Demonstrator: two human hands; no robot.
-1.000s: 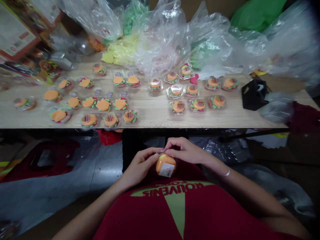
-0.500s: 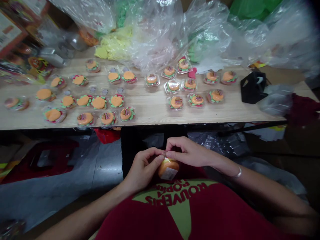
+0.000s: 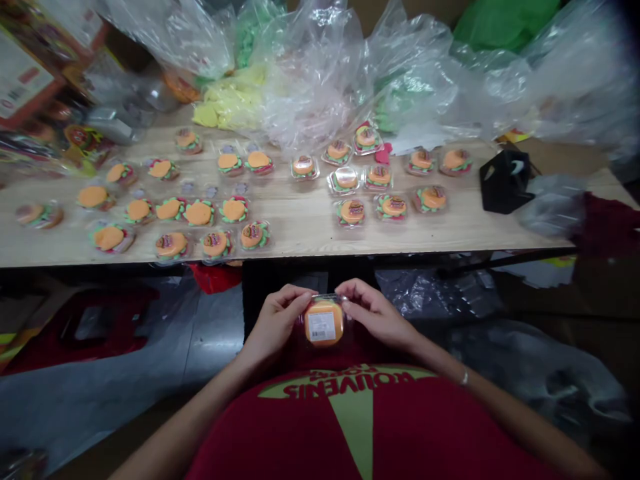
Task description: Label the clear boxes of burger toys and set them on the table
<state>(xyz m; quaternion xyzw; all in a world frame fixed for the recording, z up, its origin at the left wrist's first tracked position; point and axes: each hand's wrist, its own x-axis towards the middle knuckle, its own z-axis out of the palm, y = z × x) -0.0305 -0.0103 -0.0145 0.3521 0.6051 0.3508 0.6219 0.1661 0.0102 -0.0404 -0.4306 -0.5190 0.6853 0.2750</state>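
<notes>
Over my lap, in front of the table edge, a small clear plastic box with a toy burger [image 3: 324,321] inside is held between both hands. Its white barcode label faces up at me. My left hand [image 3: 280,320] pinches the box's upper left corner between thumb and fingers. At the upper right corner, my right hand [image 3: 373,312] grips it the same way. On the table beyond are several similar boxed burgers, among them a boxed burger [image 3: 255,235] near the front edge and another boxed burger [image 3: 351,213] farther right.
Across the back of the wooden table [image 3: 300,230] lie clear plastic bags [image 3: 320,80] with yellow, pink and green pieces. A black holder [image 3: 506,179] stands at the right, beside dark red cloth [image 3: 607,223]. A dark red stool [image 3: 85,320] is on the floor at left.
My hands have moved apart to the box's two upper corners. The box has turned, so its label now faces me squarely.
</notes>
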